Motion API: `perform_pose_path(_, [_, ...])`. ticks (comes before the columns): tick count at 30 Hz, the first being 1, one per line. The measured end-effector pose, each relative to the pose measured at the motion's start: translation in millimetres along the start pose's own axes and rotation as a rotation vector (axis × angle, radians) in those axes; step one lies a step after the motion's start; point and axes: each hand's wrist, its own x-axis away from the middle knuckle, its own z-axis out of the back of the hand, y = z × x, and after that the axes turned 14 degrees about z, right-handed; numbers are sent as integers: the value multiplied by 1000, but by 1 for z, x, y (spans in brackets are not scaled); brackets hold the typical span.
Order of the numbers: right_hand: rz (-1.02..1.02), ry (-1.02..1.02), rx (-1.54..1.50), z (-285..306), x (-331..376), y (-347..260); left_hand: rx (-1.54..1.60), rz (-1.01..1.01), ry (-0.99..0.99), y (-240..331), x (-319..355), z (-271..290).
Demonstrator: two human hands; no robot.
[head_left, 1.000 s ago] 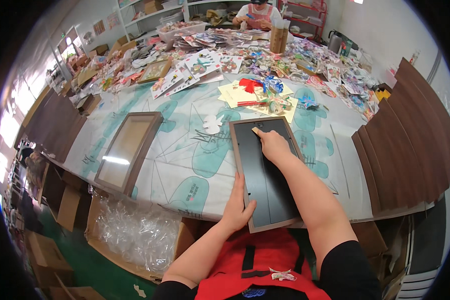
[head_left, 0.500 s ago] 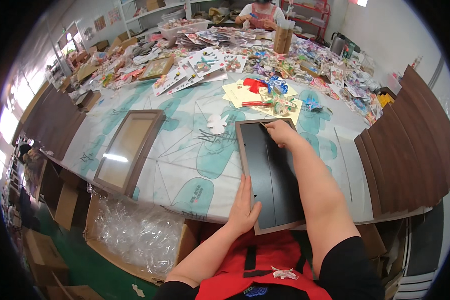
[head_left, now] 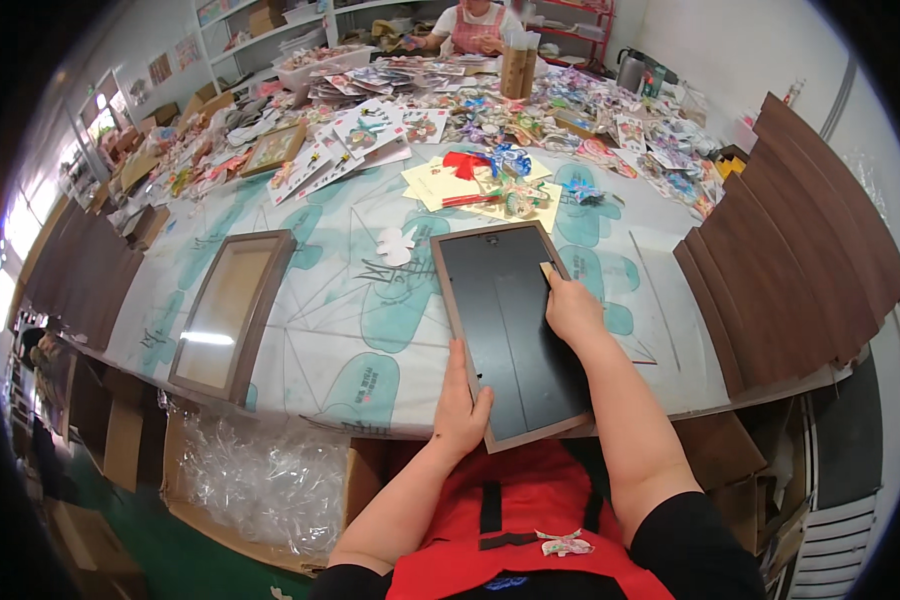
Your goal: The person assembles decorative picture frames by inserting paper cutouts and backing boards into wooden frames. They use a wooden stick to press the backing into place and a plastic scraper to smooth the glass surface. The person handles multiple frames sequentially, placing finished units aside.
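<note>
Where the red apron (head_left: 530,520) meets the near edge of the counter (head_left: 370,330), a dark picture frame (head_left: 510,330) lies face down, its black backing board up, its long axis running near to far with a slight lean to the left. Its near end hangs a little over the counter's edge, toward the person's body.

The left hand (head_left: 460,405) holds the frame at its near left edge, fingers (head_left: 458,365) laid together along the rim and the thumb resting on the black board. The right hand (head_left: 573,310) is farther up, on the frame's right rim past the middle, its fingers curled down and pressed onto a small tan tab (head_left: 547,272) at the edge; whether they pinch it or only press it I cannot tell. So the frame lies between the two hands, the left nearer the person, the right closer to the frame's far end.

To the left on the counter, well apart, a second frame (head_left: 232,312) lies with a pale board inside. Below the counter's left near edge sits a cardboard box (head_left: 260,480) of clear plastic wrap. To the right, brown boards (head_left: 790,250) are stacked in a fan. Beyond the frame lie yellow cards (head_left: 440,185) with coloured paper ornaments, and at the far end another person (head_left: 475,25) is working.
</note>
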Motion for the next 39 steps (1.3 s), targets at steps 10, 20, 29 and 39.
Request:
perform_pose_path(10, [-111,173,84,-18,-14,-11,25,-6,-6,1,2,-1])
perform_pose_path(20, [29,134,-163,-11,9,7,41,7,6,-1,1,-1])
perform_pose_path(29, [-69,31,-76,1,-4,-4,35,-10,5,0,3,0])
perform_pose_path(39, [126,318,-259,-25,-13,29,57,-6,1,0,1,-1])
